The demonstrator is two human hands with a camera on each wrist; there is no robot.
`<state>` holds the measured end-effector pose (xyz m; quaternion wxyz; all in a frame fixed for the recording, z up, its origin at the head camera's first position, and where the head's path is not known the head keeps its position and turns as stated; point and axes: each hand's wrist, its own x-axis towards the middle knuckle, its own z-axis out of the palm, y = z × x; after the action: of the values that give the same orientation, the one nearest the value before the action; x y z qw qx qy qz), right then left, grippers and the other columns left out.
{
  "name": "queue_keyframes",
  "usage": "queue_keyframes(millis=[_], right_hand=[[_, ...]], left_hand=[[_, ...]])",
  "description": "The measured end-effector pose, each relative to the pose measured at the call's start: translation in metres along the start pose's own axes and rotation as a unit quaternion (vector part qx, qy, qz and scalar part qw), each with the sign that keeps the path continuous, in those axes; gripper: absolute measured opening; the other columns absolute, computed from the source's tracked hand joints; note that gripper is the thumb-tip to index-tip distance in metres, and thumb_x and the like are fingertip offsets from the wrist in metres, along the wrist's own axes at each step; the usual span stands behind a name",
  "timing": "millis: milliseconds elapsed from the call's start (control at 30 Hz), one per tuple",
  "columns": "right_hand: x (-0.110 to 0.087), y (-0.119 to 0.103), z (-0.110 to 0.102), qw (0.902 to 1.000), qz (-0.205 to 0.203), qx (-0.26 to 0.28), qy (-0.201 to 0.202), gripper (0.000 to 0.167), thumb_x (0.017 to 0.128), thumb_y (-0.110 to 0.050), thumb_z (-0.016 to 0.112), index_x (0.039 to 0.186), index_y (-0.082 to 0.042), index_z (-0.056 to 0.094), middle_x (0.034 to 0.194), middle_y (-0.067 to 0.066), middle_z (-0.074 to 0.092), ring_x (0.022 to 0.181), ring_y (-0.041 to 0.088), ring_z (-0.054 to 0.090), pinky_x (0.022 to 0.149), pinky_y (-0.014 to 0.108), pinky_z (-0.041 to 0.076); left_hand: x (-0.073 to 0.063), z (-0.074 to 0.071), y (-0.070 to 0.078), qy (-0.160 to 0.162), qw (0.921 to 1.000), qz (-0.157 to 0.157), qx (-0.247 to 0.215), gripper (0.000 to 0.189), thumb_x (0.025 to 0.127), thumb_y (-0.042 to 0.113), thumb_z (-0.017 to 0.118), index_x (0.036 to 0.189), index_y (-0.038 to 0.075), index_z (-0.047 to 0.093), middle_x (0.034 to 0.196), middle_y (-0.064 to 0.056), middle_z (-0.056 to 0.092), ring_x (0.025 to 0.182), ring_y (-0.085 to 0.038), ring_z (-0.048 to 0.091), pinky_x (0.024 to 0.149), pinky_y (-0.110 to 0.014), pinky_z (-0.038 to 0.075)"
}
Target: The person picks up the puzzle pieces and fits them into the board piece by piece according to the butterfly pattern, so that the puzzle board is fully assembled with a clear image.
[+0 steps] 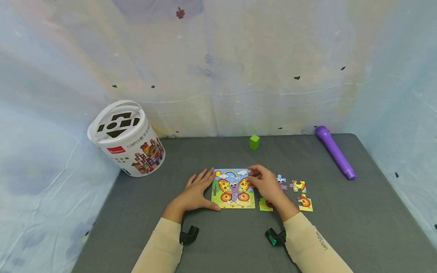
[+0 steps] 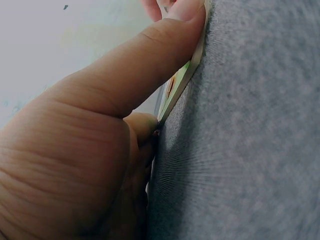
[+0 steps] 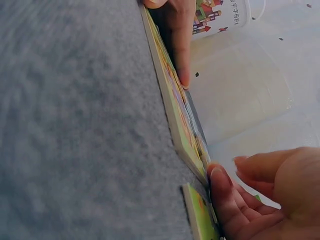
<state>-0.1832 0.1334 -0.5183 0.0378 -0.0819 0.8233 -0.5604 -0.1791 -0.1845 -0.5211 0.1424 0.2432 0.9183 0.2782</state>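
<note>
The butterfly puzzle (image 1: 233, 193) looks whole, yet four pieces (image 1: 306, 204) lie loose toward the desk's (image 1: 362, 216) right edge. Left hand (image 1: 196, 193): fingers apart; right hand (image 1: 268, 185): cannot tell.

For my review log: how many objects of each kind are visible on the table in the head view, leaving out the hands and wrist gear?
Butterfly picture board: 1
Loose puzzle pieces: 4
White bucket: 1
Green block: 1
Purple microphone: 1
Total visible: 8
</note>
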Motion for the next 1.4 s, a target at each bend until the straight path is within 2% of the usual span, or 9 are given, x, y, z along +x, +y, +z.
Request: queue_keyframes(millis=[100, 167, 333, 400, 500, 600, 867, 1133, 1400], right_hand=[[-0.002, -0.003, -0.001, 0.9974, -0.036, -0.063, 0.0, 0.029, 0.107, -0.008, 0.071, 0.135, -0.002, 0.072, 0.116, 0.009, 0.068, 0.089, 0.021, 0.068, 0.076, 0.04, 0.058], [-0.003, -0.006, -0.001, 0.9903, -0.072, -0.119, -0.005, 0.027, 0.106, -0.011, 0.074, 0.132, -0.004, 0.075, 0.119, 0.009, 0.069, 0.095, 0.024, 0.066, 0.08, 0.045, 0.056], [-0.004, -0.01, -0.002, 0.956, -0.154, -0.242, -0.064, 0.038, 0.106, -0.019, 0.075, 0.141, -0.005, 0.073, 0.149, 0.013, 0.063, 0.139, 0.038, 0.054, 0.111, 0.059, 0.047], [-0.005, -0.011, -0.002, 0.9417, -0.162, -0.277, -0.101, 0.047, 0.107, -0.022, 0.075, 0.15, -0.004, 0.067, 0.16, 0.015, 0.055, 0.15, 0.042, 0.043, 0.118, 0.062, 0.039], [-0.008, -0.015, -0.002, 0.9243, -0.15, -0.317, -0.149, 0.061, 0.107, -0.029, 0.074, 0.159, -0.002, 0.056, 0.169, 0.017, 0.043, 0.157, 0.044, 0.033, 0.122, 0.064, 0.032], [-0.012, -0.019, -0.001, 0.9137, -0.136, -0.341, -0.174, 0.068, 0.108, -0.033, 0.073, 0.163, 0.0, 0.049, 0.172, 0.018, 0.036, 0.159, 0.045, 0.028, 0.123, 0.065, 0.029], [-0.016, -0.026, 0.0, 0.9028, -0.125, -0.366, -0.189, 0.07, 0.109, -0.035, 0.072, 0.162, 0.003, 0.049, 0.172, 0.021, 0.035, 0.158, 0.048, 0.027, 0.122, 0.066, 0.028], [-0.019, -0.03, 0.003, 0.8965, -0.104, -0.384, -0.194, 0.075, 0.109, -0.042, 0.069, 0.166, 0.0, 0.044, 0.175, 0.018, 0.031, 0.16, 0.048, 0.023, 0.119, 0.075, 0.026], [-0.02, -0.03, 0.007, 0.9042, -0.091, -0.372, -0.19, 0.079, 0.107, -0.044, 0.071, 0.167, -0.001, 0.042, 0.176, 0.017, 0.028, 0.161, 0.047, 0.02, 0.12, 0.076, 0.022]], left_hand=[[0.001, 0.0, -0.001, 0.001, 1.0, 0.002, -0.002, 0.135, 0.077, 0.065, 0.094, 0.176, 0.016, 0.017, 0.182, 0.003, 0.009, 0.166, -0.022, -0.002, 0.128, -0.058, -0.005], [0.001, 0.0, -0.001, 0.0, 1.0, 0.002, -0.002, 0.135, 0.077, 0.065, 0.094, 0.177, 0.017, 0.017, 0.182, 0.003, 0.008, 0.166, -0.022, -0.002, 0.128, -0.057, -0.005], [0.001, 0.001, -0.002, 0.002, 1.0, 0.002, -0.006, 0.136, 0.076, 0.067, 0.094, 0.177, 0.017, 0.017, 0.182, 0.003, 0.008, 0.166, -0.022, -0.002, 0.128, -0.055, -0.005], [0.001, 0.002, -0.003, 0.005, 1.0, 0.004, -0.007, 0.136, 0.076, 0.067, 0.093, 0.177, 0.016, 0.018, 0.182, 0.002, 0.009, 0.166, -0.023, -0.001, 0.128, -0.056, -0.004], [0.001, 0.002, -0.003, 0.003, 1.0, 0.004, -0.007, 0.136, 0.076, 0.068, 0.093, 0.176, 0.015, 0.018, 0.182, 0.002, 0.009, 0.166, -0.024, -0.001, 0.128, -0.056, -0.004], [0.001, 0.0, -0.002, 0.002, 1.0, 0.004, -0.004, 0.135, 0.077, 0.066, 0.094, 0.176, 0.015, 0.018, 0.182, 0.002, 0.009, 0.166, -0.024, -0.001, 0.128, -0.057, -0.004], [0.0, 0.001, -0.002, 0.003, 1.0, 0.001, -0.001, 0.134, 0.077, 0.065, 0.094, 0.176, 0.015, 0.018, 0.182, 0.003, 0.009, 0.166, -0.023, 0.0, 0.128, -0.057, -0.003], [0.001, -0.001, 0.0, -0.001, 1.0, 0.001, -0.001, 0.133, 0.078, 0.065, 0.093, 0.176, 0.015, 0.019, 0.181, 0.003, 0.008, 0.166, -0.024, -0.001, 0.128, -0.057, -0.004], [0.0, 0.0, 0.0, -0.003, 1.0, -0.004, 0.003, 0.134, 0.078, 0.065, 0.093, 0.176, 0.016, 0.016, 0.181, 0.004, 0.006, 0.166, -0.021, -0.003, 0.128, -0.056, -0.005]])
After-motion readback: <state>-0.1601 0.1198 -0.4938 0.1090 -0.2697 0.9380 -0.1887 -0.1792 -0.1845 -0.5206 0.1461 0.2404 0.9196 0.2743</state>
